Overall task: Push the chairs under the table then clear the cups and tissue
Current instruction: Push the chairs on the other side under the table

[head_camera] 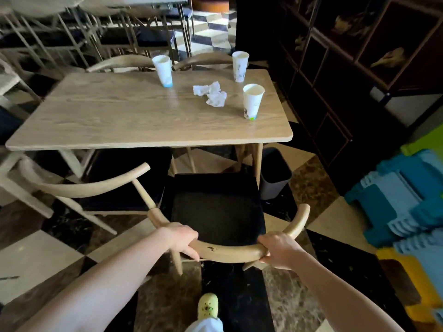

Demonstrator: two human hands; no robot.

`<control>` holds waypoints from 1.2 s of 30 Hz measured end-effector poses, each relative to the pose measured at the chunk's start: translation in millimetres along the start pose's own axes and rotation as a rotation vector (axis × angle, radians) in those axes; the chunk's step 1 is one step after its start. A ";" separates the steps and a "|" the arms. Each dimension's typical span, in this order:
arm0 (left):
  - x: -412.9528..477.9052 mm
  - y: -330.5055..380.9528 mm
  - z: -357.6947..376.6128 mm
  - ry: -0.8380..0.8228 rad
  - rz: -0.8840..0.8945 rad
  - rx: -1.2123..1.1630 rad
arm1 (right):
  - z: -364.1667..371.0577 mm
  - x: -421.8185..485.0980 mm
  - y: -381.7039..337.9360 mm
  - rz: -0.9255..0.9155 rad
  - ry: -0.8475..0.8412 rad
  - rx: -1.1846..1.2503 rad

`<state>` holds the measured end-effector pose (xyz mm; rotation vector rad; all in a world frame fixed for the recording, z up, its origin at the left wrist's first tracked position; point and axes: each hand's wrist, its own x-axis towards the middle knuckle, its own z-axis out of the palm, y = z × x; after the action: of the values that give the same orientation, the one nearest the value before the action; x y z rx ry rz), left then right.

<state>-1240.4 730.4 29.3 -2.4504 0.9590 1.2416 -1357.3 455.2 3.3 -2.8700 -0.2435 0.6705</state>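
A light wooden table (119, 116) stands ahead. On its right half stand three white paper cups: one at the back middle (163, 71), one at the back right (240, 66), one nearer on the right (252, 100). Crumpled white tissue (211, 94) lies between them. A wooden chair with a black seat (215, 207) stands at the near right side, its seat front just under the table edge. My left hand (183, 239) and my right hand (278, 249) both grip its curved backrest. A second chair (91, 185) to its left sits partly under the table.
Two more chair backs (203, 59) show behind the far edge of the table. A grey waste bin (275, 174) stands on the floor at the table's right leg. Dark shelving (335, 80) lines the right side. Coloured foam mats (402, 200) are stacked at right. My yellow shoe (208, 305) is below the chair.
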 end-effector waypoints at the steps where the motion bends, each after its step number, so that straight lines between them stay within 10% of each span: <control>1: 4.8 -8.7 -6.2 0.002 -0.001 -0.006 | -5.2 10.5 0.6 -0.002 0.000 -0.004; 36: 153.4 -162.1 -135.0 0.089 0.070 0.026 | -102.2 231.7 46.3 -0.011 -0.007 -0.210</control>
<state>-984.8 720.8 -21.8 -2.4903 1.0861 1.1417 -1100.8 442.3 -14.3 -3.0630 -0.3505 0.6910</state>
